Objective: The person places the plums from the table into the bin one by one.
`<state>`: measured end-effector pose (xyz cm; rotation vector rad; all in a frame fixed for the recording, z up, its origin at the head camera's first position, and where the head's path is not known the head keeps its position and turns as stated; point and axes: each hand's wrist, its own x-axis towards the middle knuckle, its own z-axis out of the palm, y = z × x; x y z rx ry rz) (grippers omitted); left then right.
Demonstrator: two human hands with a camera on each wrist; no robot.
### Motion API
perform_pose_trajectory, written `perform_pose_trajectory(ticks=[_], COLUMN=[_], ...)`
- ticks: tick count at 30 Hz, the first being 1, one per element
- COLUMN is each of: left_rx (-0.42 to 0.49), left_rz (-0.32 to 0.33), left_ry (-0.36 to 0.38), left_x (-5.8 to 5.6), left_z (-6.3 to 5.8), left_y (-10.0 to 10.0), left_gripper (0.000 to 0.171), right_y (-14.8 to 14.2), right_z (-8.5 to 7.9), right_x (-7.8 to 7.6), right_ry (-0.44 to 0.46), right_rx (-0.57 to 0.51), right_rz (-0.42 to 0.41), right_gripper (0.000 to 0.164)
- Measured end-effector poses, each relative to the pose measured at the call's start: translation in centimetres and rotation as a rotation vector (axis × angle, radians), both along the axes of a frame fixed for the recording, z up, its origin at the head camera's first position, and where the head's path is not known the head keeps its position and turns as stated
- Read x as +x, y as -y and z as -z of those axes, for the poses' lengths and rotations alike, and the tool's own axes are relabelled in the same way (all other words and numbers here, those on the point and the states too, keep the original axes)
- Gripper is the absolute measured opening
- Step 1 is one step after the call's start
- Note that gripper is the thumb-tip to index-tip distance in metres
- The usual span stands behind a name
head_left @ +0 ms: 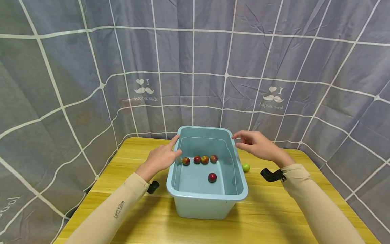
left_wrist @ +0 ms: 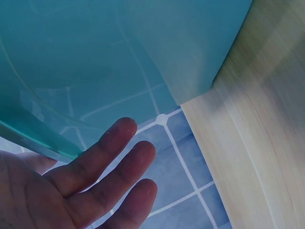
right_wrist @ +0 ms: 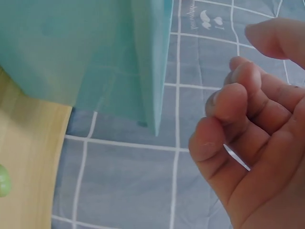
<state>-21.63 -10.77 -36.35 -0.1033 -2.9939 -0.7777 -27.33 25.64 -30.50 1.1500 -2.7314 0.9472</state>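
Note:
A light blue plastic bin (head_left: 210, 195) stands on the table, with several small red and red-yellow fruits (head_left: 197, 159) on its floor. One dark red fruit (head_left: 212, 177) lies nearer its front. My left hand (head_left: 163, 157) is at the bin's left rim, thumb over the inside; its other fingers (left_wrist: 126, 164) extend along the outer wall, gripping nothing visible. Beside the right rim hovers my right hand (head_left: 257, 145), its fingers (right_wrist: 228, 102) loosely bent and nothing between them. A small green fruit (head_left: 245, 167) sits on the table just right of the bin.
The wooden table (head_left: 268, 210) has its back edge close behind the bin. A grey curtain (head_left: 207, 57) with white grid lines hangs around the back and both sides. Black straps (head_left: 273, 175) are on the wrists.

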Motion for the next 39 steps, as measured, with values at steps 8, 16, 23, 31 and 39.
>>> perform_pose_trajectory(ticks=[8, 16, 23, 31, 39], left_rx=[-0.011, -0.012, -0.016, -0.022, -0.017], left_rz=[-0.003, -0.003, -0.002, -0.006, -0.010], left_ry=[0.002, 0.003, -0.002, -0.003, -0.002], left_x=[0.0, 0.0, 0.0, 0.0, 0.1], left_z=[0.1, 0.0, 0.1, 0.0, -0.2], left_y=[-0.1, -0.2, 0.0, -0.2, -0.2], left_gripper=[0.072, 0.072, 0.072, 0.071, 0.072], right_y=[-1.2, -2.6, -3.6, -4.6, -5.3], right_z=[1.7, 3.1, 4.1, 5.8, 7.6], right_x=[-0.1, -0.1, -0.2, -0.5, -1.1], right_ry=[0.022, 0.073, 0.113, 0.135, 0.165], right_rx=[-0.089, -0.182, -0.225, -0.261, -0.307], right_rz=[0.033, 0.033, 0.047, 0.067, 0.123], right_gripper=[0.031, 0.031, 0.034, 0.035, 0.035])
